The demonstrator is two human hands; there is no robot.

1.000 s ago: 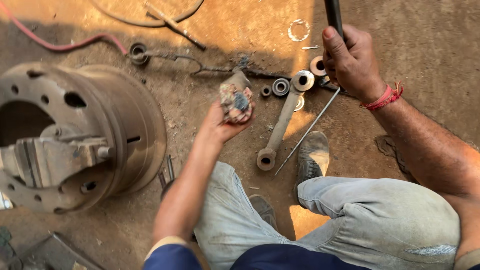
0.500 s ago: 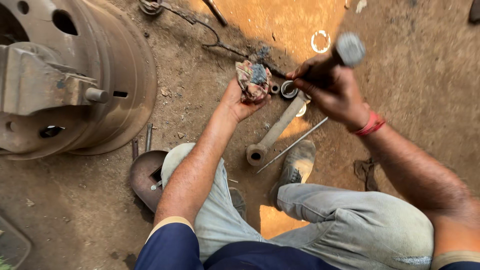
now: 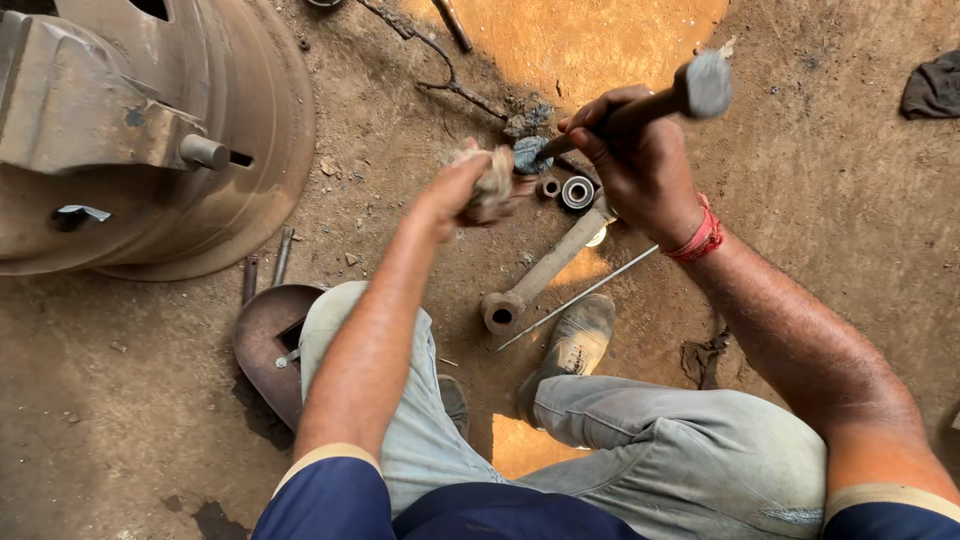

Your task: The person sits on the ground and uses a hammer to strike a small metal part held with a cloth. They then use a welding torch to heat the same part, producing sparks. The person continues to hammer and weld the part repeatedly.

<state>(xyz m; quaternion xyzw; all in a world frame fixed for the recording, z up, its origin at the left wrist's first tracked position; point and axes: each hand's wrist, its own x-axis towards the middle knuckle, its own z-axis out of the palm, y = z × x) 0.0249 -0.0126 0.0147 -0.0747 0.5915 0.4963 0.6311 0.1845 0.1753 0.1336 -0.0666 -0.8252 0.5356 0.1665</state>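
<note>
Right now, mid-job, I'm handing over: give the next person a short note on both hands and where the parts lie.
Left hand: shut on a rag-wrapped part, blurred.
Right hand: shut on a hammer, handle end against the part.
On the dirt: metal link arm, thin rod, bearing, small ring.
Large wheel rim on the left.
Done and left: cannot tell; the part remains in hand.

Pretty cramped where we've got our hands: the metal arm (image 3: 545, 272), thin rod (image 3: 578, 297) and bearing (image 3: 577, 192) crowd the dirt floor (image 3: 130, 420) right below them. The big wheel rim (image 3: 200, 130) walls off the left side, with a rusty pan (image 3: 265, 340) beside our knee. We've got open floor on the far right, apart from a dark rag (image 3: 932, 88).
</note>
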